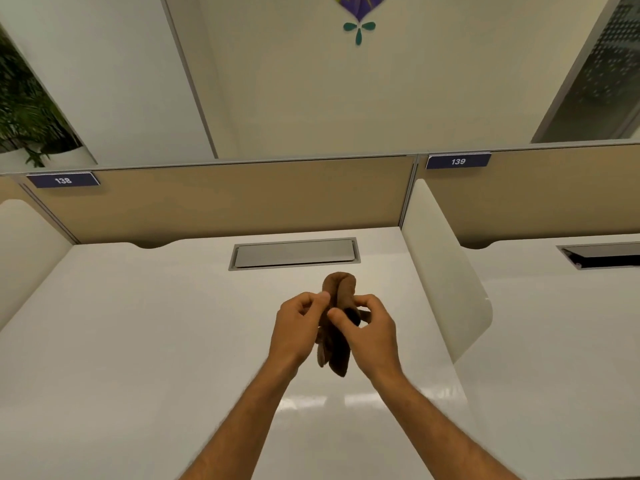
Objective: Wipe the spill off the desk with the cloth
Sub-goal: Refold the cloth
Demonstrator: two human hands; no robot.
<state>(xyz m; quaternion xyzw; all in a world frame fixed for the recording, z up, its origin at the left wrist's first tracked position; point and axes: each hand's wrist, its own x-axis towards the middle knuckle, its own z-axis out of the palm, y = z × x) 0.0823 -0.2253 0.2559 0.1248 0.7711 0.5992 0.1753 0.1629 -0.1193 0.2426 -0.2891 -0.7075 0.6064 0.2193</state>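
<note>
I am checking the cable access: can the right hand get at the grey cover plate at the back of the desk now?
Probably yes: nothing lies between the right hand and the cover plate, but both hands grip the cloth.

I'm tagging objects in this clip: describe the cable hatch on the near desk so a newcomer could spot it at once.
Find the glossy white desk below the navy tag reading 138. Near its back edge, just beyond the crumpled brown cloth held in both hands, lies a flat grey rectangular metal hatch set flush into the top. Its lid is shut, whereas the neighbouring desk's hatch gapes dark.
</note>
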